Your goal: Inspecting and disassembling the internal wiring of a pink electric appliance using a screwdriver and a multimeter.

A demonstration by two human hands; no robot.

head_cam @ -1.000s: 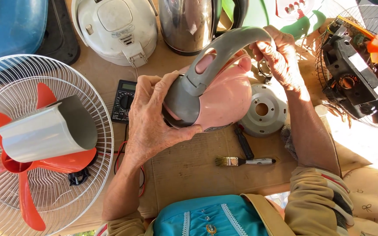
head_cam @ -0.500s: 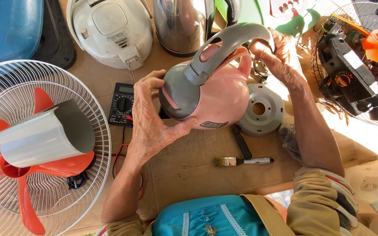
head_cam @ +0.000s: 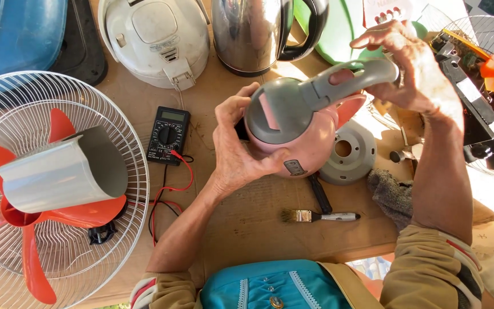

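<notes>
My left hand [head_cam: 236, 150] cups the pink kettle [head_cam: 304, 134] from the side, fingers curled on its body; my right hand [head_cam: 413, 68] grips the far end of its grey handle [head_cam: 338, 80] — the kettle is tipped, handle running left to right. It hangs above the cardboard top [head_cam: 247, 220], just over the grey base [head_cam: 350, 151]. Multimeter [head_cam: 168, 135] left, brush [head_cam: 318, 216] nearer me, fan [head_cam: 47, 189] crowding the left edge.

Multimeter [head_cam: 167, 134]; paintbrush [head_cam: 319, 216]; steel kettle [head_cam: 257, 31]
</notes>
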